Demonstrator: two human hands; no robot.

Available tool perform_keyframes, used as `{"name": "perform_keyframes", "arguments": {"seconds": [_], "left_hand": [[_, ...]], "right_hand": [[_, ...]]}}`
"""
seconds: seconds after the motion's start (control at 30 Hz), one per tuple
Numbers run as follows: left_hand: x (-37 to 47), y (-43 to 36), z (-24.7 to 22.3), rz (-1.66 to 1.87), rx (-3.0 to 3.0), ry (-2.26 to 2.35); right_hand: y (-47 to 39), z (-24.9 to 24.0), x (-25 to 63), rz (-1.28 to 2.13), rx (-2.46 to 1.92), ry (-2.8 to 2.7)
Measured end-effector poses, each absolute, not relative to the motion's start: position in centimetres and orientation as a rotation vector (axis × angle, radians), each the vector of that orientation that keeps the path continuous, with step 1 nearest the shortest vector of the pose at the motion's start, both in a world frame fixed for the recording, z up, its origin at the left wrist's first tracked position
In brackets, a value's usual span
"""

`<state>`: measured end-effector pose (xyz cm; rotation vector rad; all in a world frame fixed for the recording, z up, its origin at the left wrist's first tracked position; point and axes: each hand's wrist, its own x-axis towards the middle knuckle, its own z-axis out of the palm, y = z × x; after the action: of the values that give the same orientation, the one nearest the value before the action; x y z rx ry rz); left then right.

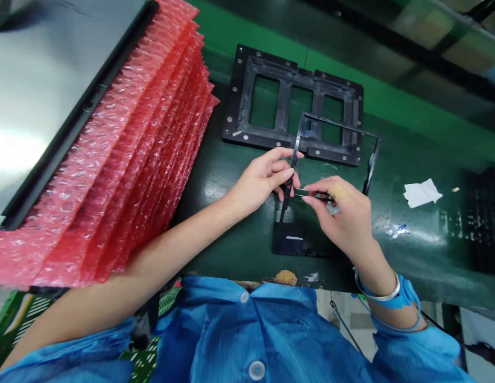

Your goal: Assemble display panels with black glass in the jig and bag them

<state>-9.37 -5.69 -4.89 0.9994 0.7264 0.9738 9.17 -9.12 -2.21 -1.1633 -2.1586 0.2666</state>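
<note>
My left hand (273, 173) pinches the left side of a thin black rectangular frame (341, 124), which looks like a screen bezel. It is tilted up off the bench, with its wider dark bottom strip (311, 242) toward my body. My right hand (341, 210) is closed on slim dark tweezers (323, 196), tips pointing left. Those tips are close to the frame's left side, by my left fingers; whether they touch it or grip anything is too small to tell. Behind the frame lies a black fixture (285, 106) with three rectangular openings and small round metal dots along its border.
A tall stack of red bubble wrap (151, 138) stands at the left, with a silvery panel with a black bar (77, 114) on top. White paper scraps (423, 192) and shiny bits (398, 230) lie on the green bench (415, 255) to the right. Dark stacked parts (487, 218) sit farther right.
</note>
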Motion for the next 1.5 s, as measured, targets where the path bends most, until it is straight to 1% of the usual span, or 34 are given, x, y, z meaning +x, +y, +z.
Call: {"name": "perform_keyframes", "arguments": {"seconds": [0.27, 0.6, 0.7, 0.77, 0.83, 0.97, 1.07, 1.17, 1.33, 1.5], "left_hand": [[-9.1, -5.8, -4.8, 0.944, 1.025, 0.751], [-9.0, -5.9, -5.0, 0.907, 1.087, 0.789], [-9.0, -6.3, -4.9, 0.996, 1.209, 0.968], [-9.3, -6.7, -4.5, 1.116, 1.374, 1.122], [-9.5, -7.1, -3.9, 1.18, 1.562, 1.173], [-9.6, -7.5, -3.3, 1.089, 1.733, 1.007], [-9.3, -7.4, -3.3, 1.036, 1.684, 0.935], [-9.4, -7.2, -3.1, 1.04, 1.6, 0.956], [-10.6, -6.6, -2.1, 1.134, 1.432, 1.188], [-11.3, -6.2, -1.9, 0.981, 1.541, 1.41]], "right_hand": [[-9.5, -3.8, 8.4, 0.174, -1.125, -2.158], [-9.7, -3.9, 8.5, 0.236, -1.195, -2.111], [-9.7, -3.7, 8.5, 0.233, -1.186, -2.059], [-9.7, -3.5, 8.5, 0.226, -1.176, -2.018], [-9.6, -3.4, 8.6, 0.212, -1.169, -1.988], [-9.6, -3.2, 8.7, 0.174, -1.168, -1.959], [-9.7, -3.3, 8.7, 0.173, -1.176, -1.957], [-9.7, -3.3, 8.7, 0.182, -1.184, -1.973], [-9.4, -3.3, 9.0, 0.189, -1.198, -1.963], [-9.1, -3.3, 9.5, 0.308, -1.363, -2.025]]}}
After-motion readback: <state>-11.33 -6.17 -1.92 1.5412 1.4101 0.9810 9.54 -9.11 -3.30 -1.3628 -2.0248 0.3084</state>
